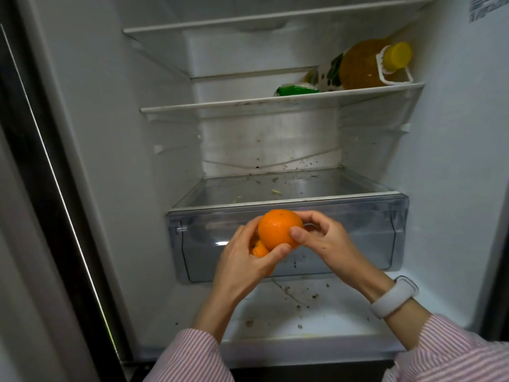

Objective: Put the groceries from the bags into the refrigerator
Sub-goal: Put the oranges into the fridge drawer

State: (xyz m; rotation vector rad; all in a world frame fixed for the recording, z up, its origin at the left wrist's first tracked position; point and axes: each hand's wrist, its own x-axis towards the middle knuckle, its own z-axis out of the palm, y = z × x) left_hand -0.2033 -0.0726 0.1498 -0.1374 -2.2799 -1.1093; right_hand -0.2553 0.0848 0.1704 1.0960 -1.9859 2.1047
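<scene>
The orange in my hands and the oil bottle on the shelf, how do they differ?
The orange is round and opaque, while the oil bottle is long and see-through, with a yellow cap. The orange is held in front of the clear drawer by the left hand and right hand; the oil bottle lies on its side on a shelf higher up. Both are warm orange-yellow in colour.
</scene>
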